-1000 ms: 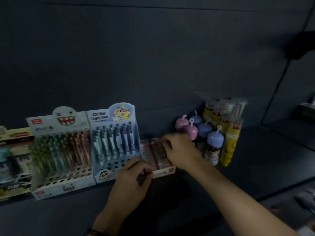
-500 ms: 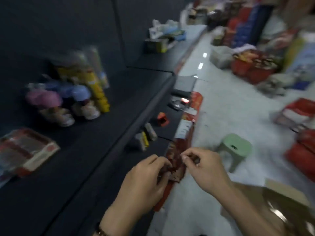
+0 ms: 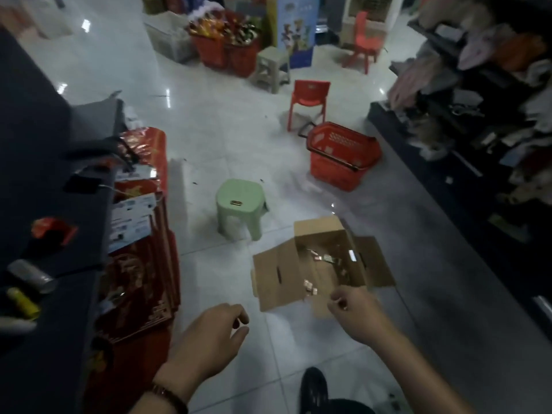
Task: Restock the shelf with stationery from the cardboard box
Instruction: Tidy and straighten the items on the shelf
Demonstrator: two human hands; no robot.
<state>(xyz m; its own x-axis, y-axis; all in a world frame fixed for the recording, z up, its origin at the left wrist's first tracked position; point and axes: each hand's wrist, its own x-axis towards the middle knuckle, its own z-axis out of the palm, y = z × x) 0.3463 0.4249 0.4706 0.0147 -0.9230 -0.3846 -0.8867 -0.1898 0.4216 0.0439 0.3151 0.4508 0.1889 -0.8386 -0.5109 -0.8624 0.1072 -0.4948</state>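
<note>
Right hand [image 3: 355,315], lower right of centre: fingers curled inward over the near edge of the cardboard box [image 3: 322,264]; whether they pinch a small item or hold nothing cannot be told, the fingertips being blurred. Left hand [image 3: 209,333], lower centre: fingers loosely curled, nothing in them, hanging above the floor [image 3: 224,130] and apart from the box.

The box stands on the floor just beyond the right hand, flaps folded outward; a few small packets [image 3: 325,258] lie scattered at its bottom, too blurred to identify. The shelf [image 3: 35,189] to be restocked runs down the left edge of the frame, well apart from the box; red packs [image 3: 140,264] lean against its front. A green stool [image 3: 240,204] stands just past the box; a red basket [image 3: 340,156] sits further off, upper right of centre.

Judged hazards:
- Stock is low and loose in the box; a shallow reach may close on one packet and drop others.
- The outward flaps may catch a wrist on withdrawal and tip the light box.
- The carry to the shelf passes the leaning red packs; a brush could topple them.
- The stool near the box is a trip point.
</note>
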